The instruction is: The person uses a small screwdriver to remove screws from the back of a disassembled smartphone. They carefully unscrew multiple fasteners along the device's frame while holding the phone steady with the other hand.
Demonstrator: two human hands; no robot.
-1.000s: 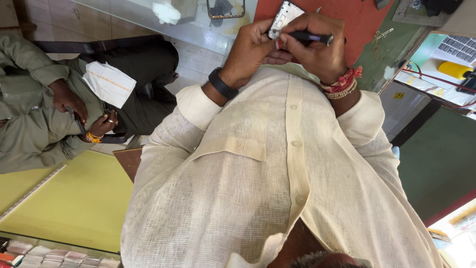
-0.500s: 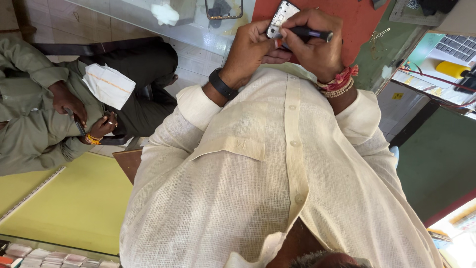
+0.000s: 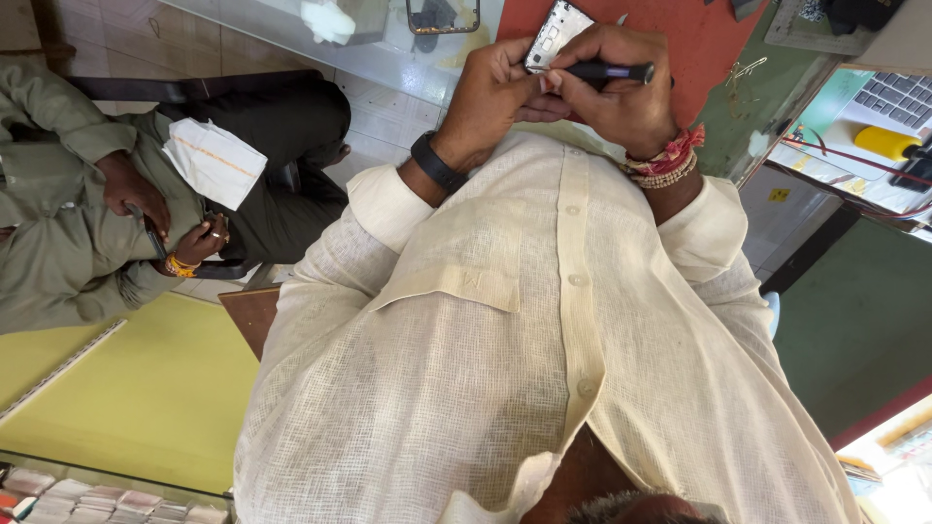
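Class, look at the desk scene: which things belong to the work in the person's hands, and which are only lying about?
In the work:
left hand, holding the opened phone body with bare metal frame
right hand, gripping the dark slim pen-shaped tool

Lying about:
yellow cylinder
grey keyboard
second phone frame on the glass
crumpled white cloth

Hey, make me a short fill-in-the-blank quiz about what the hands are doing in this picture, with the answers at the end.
1. The left hand holds an opened ____ by its edge.
2. The right hand grips a dark ____ laid across its fingers.
3. The band on the left wrist is ____ in colour.
4. The mat beyond the hands is ____.

Missing words: phone; screwdriver; black; red
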